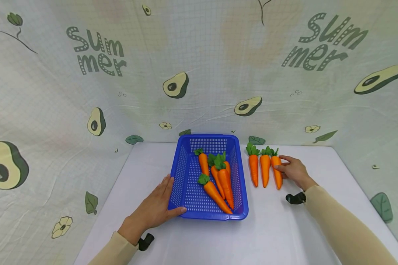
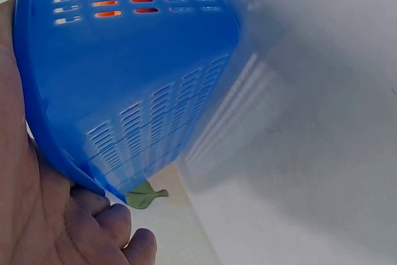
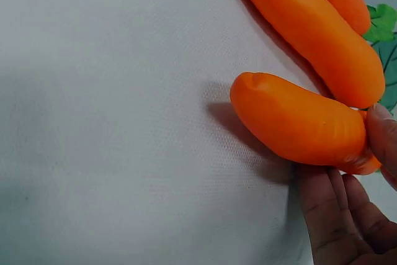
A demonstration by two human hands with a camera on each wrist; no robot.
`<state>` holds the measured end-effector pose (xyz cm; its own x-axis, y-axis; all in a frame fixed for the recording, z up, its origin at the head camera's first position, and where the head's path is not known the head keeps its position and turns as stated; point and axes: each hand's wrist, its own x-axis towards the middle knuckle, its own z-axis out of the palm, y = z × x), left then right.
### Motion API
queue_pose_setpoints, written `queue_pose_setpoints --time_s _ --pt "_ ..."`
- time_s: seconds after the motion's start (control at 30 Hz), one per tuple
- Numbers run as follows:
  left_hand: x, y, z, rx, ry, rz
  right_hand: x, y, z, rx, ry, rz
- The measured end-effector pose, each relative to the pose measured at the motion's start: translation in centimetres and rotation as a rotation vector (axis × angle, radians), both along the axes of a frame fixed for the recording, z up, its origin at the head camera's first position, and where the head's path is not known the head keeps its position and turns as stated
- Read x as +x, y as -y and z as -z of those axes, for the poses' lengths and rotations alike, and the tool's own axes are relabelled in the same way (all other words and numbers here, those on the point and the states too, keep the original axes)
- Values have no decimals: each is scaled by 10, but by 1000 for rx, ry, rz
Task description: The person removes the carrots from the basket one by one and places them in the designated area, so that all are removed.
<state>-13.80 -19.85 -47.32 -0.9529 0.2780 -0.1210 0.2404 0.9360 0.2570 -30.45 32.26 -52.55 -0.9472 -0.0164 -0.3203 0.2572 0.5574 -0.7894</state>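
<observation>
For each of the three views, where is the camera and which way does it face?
Head: above, facing forward and down at the table; both hands, forearms show.
Left wrist: low beside the basket, facing its slotted wall; left hand shows.
Right wrist: just over the table, facing the carrot the right hand holds.
Head and left wrist share the basket.

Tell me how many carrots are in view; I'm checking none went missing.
7 carrots. Four lie in the blue basket, overlapping, so another could be hidden beneath. Three lie on the table right of it: left carrot, middle carrot, and right carrot, gripped by the right hand.
</observation>
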Motion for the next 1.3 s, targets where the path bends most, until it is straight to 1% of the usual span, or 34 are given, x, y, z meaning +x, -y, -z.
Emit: queue_pose_setpoints --time_s 0.13,0.47,0.7,0.87,1.17,1.3 --pt "0 0 0 2 3 0 2 0 2 5 -21 17" --pt "0 0 -1 -1 20 -8 4 0 3 44 -21 23" --pt "0 0 -1 1 15 -6 5 -1 3 30 -39 22" --pt "0 0 0 -2 11 -6 8 0 0 44 -67 22" --pt "0 0 -1 0 4 2 11 0 -8 87 -68 35" --pt "1 0 -2 -3 0 8 12 4 -14 121 -121 45"
